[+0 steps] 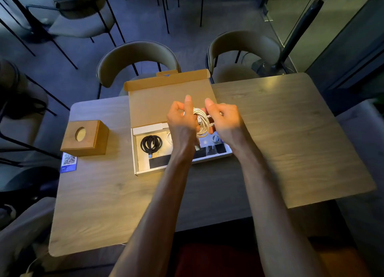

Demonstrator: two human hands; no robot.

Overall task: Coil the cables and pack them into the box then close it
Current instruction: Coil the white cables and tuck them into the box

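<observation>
A flat cardboard box (138, 152) lies open on the table, its brown lid (153, 102) tilted back. In the box's left compartment rests a coiled black cable (151, 144). Both hands hover above the middle of the box and hold a coiled white cable (202, 120) between them. My left hand (181, 122) grips the coil's left side, with a connector end hanging below it. My right hand (223, 120) pinches the coil's right side. Small dark and round accessories (216, 140) lie in the box's right part, partly hidden by my hands.
A wooden block with a round hole (86, 137) stands left of the box, a blue QR card (68, 162) beside it. Two chairs (137, 62) are tucked in at the table's far edge. The wooden table (291, 135) spreads right and toward me.
</observation>
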